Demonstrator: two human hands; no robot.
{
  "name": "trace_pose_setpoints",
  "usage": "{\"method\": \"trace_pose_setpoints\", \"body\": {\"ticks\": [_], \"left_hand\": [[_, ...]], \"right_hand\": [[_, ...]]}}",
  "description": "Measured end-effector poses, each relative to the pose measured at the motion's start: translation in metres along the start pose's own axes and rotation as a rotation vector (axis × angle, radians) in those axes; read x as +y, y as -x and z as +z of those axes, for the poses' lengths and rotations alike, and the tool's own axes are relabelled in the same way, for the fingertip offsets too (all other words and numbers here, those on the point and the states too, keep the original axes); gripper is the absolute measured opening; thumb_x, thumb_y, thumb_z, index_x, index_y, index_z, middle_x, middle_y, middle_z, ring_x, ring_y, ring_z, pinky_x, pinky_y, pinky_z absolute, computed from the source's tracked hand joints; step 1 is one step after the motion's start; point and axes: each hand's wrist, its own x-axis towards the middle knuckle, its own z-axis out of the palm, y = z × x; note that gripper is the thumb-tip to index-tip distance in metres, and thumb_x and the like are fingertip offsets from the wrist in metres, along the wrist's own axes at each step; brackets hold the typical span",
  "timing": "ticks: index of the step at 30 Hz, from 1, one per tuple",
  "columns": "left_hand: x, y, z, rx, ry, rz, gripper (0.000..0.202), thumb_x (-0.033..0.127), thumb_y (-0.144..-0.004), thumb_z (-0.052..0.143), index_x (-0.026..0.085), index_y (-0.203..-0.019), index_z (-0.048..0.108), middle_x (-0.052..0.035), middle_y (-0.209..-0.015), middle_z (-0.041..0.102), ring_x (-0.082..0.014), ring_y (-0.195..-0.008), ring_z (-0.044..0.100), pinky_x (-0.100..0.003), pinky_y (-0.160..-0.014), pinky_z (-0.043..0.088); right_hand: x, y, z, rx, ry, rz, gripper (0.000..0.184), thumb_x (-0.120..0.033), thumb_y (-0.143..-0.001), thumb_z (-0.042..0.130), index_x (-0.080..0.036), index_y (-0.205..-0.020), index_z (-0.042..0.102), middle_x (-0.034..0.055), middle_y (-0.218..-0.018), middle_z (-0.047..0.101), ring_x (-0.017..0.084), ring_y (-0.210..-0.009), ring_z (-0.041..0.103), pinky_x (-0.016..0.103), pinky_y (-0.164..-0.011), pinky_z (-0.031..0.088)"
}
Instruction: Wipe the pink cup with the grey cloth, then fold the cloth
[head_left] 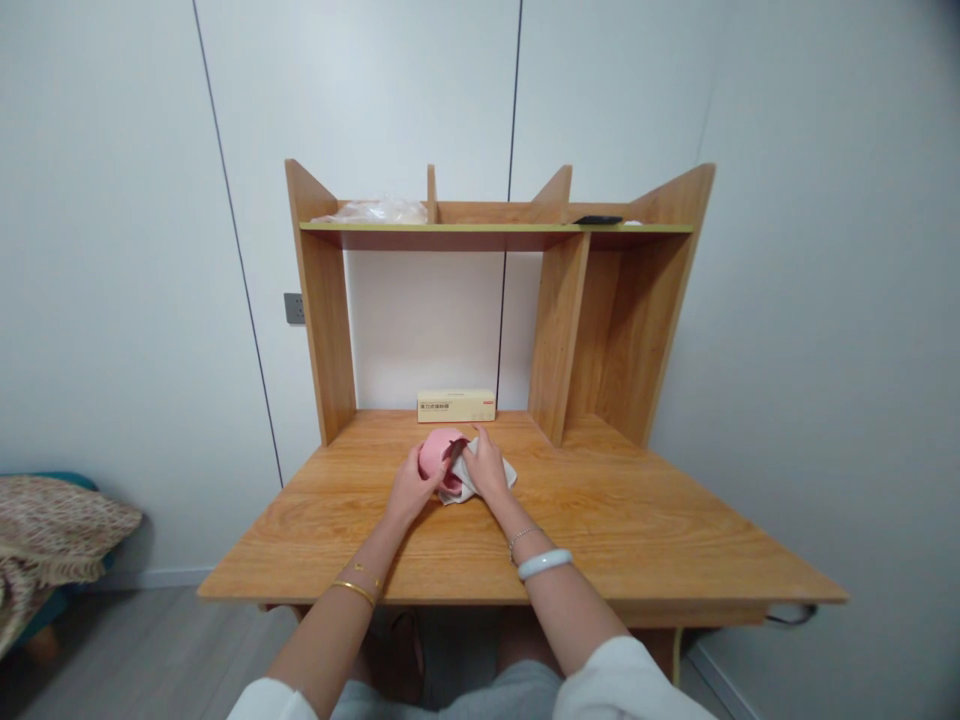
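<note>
Both hands meet over the middle of a wooden desk (pixel 600 530). The left hand (pixel 412 488) is curled around the side of a pink rounded object (pixel 433 452); the right hand (pixel 487 465) grasps a white cloth (pixel 510 473) against it, the right fingertips partly hidden. Behind the object lies a cream box (pixel 456 406), near the shelf unit (pixel 442 238).

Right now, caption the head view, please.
Left hand on pink object, right hand on white cloth, at a wooden desk.
</note>
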Motion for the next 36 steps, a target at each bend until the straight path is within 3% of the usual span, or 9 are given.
{"method": "trace_pose_setpoints", "body": {"ticks": [5, 10, 17, 21, 27, 36], "left_hand": [[-0.006, 0.0, 0.008, -0.012, 0.114, 0.012, 0.063, 0.041, -0.068, 0.063, 0.016, -0.121, 0.041, -0.0096, -0.105, 0.06, -0.0198, -0.097, 0.058, -0.034, -0.084, 0.045], [-0.009, 0.0, 0.011, -0.026, 0.181, 0.0, 0.06, 0.039, -0.069, 0.063, 0.014, -0.119, 0.039, -0.0105, -0.102, 0.06, -0.0186, -0.092, 0.059, -0.032, -0.079, 0.048], [-0.012, -0.005, 0.006, 0.02, 0.026, -0.047, 0.053, 0.037, -0.065, 0.065, 0.014, -0.11, 0.047, -0.0106, -0.099, 0.063, -0.0204, -0.09, 0.06, -0.032, -0.077, 0.047], [-0.011, -0.003, 0.005, -0.016, -0.05, -0.019, 0.048, 0.034, -0.065, 0.064, 0.016, -0.108, 0.051, -0.0098, -0.099, 0.064, -0.0211, -0.091, 0.06, -0.031, -0.077, 0.047], [-0.008, -0.001, 0.004, -0.033, -0.11, -0.03, 0.047, 0.033, -0.068, 0.06, 0.016, -0.111, 0.052, -0.0095, -0.097, 0.065, -0.0217, -0.089, 0.06, -0.031, -0.074, 0.047], [-0.007, -0.002, 0.002, -0.061, -0.006, 0.044, 0.05, 0.036, -0.067, 0.061, 0.016, -0.112, 0.051, -0.0089, -0.103, 0.063, -0.0199, -0.092, 0.059, -0.031, -0.08, 0.046]], "right_hand": [[0.001, 0.0, 0.002, 0.099, -0.14, 0.092, 0.045, -0.023, -0.079, 0.043, -0.015, -0.123, 0.041, 0.0113, -0.107, 0.06, 0.021, -0.098, 0.056, 0.029, -0.082, 0.041], [0.006, 0.001, 0.008, 0.027, -0.224, 0.057, 0.044, -0.026, -0.078, 0.043, -0.017, -0.121, 0.043, 0.009, -0.108, 0.06, 0.018, -0.096, 0.057, 0.028, -0.081, 0.041], [-0.001, 0.001, 0.004, -0.026, 0.09, 0.114, 0.059, -0.029, -0.076, 0.052, -0.015, -0.13, 0.032, 0.0107, -0.09, 0.063, 0.023, -0.084, 0.06, 0.029, -0.071, 0.041], [-0.008, 0.0, -0.005, 0.013, 0.264, -0.005, 0.065, -0.024, -0.075, 0.055, -0.015, -0.133, 0.028, 0.011, -0.086, 0.061, 0.024, -0.085, 0.057, 0.03, -0.075, 0.039], [-0.012, 0.0, -0.012, 0.068, 0.276, -0.14, 0.064, -0.023, -0.077, 0.053, -0.017, -0.135, 0.026, 0.0106, -0.092, 0.058, 0.024, -0.091, 0.053, 0.033, -0.081, 0.037], [-0.005, 0.003, -0.006, -0.023, 0.185, -0.046, 0.057, -0.024, -0.079, 0.049, -0.012, -0.132, 0.032, 0.0148, -0.101, 0.06, 0.024, -0.096, 0.055, 0.031, -0.081, 0.038]]}}
